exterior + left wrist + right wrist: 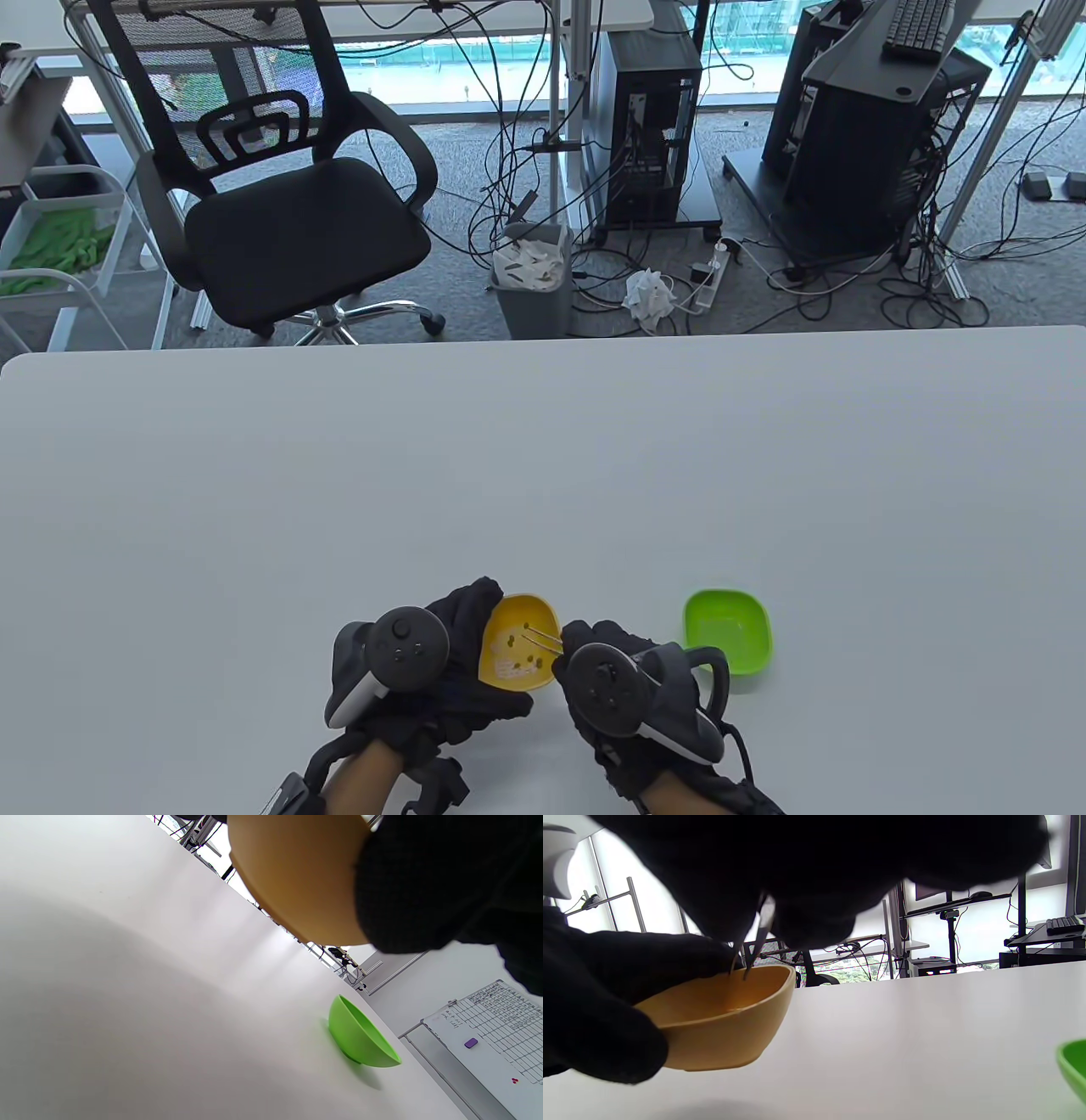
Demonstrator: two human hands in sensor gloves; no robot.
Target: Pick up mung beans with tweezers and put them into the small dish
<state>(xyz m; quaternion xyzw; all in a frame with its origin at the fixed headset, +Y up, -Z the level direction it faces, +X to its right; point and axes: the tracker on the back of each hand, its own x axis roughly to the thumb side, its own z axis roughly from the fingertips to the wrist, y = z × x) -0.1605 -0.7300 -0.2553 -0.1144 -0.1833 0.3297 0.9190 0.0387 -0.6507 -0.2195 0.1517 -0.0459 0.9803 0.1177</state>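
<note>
My left hand (pixel 458 671) grips a yellow dish (pixel 517 649) and holds it tilted, lifted off the table; several dark mung beans (pixel 519 662) lie inside. The dish's underside shows in the left wrist view (pixel 297 878) and its side in the right wrist view (pixel 725 1027). My right hand (pixel 611 671) pinches metal tweezers (pixel 543 637), whose tips reach into the yellow dish (pixel 744 963). The tips stand slightly apart; no bean shows between them. A small green dish (pixel 728 630) stands on the table to the right, seemingly empty; it also shows in the left wrist view (pixel 360 1037).
The white table (pixel 543 475) stretches far beyond the dishes. Past its far edge are an office chair (pixel 288 195), a bin (pixel 533 276) and computer towers with cables. A whiteboard with a grid (pixel 496 1035) shows in the left wrist view.
</note>
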